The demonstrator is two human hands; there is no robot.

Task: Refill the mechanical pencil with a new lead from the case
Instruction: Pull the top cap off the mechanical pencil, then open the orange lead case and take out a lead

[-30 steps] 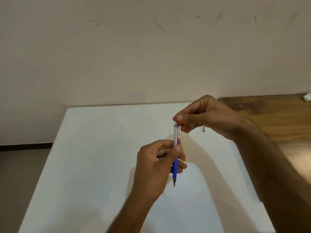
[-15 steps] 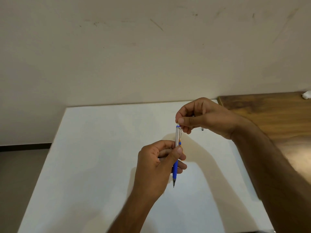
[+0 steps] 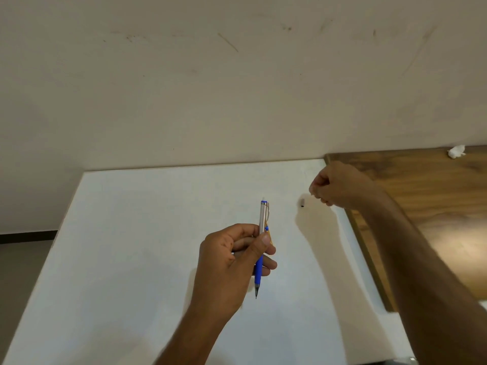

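Here the mechanical pencil (image 3: 261, 248) is gripped upright, tip down, by the left hand (image 3: 232, 262) over mid-desk (image 3: 131, 246); the right hand (image 3: 333, 187) is clenched near the desk's right edge, beside a small black cap (image 3: 302, 203).

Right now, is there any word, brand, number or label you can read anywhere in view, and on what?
None can be read.
Mechanical pencil in the left hand: no print shows on its silver barrel or blue grip.
Small black cap on the white table: too small to tell.
Wall: only scuff marks.
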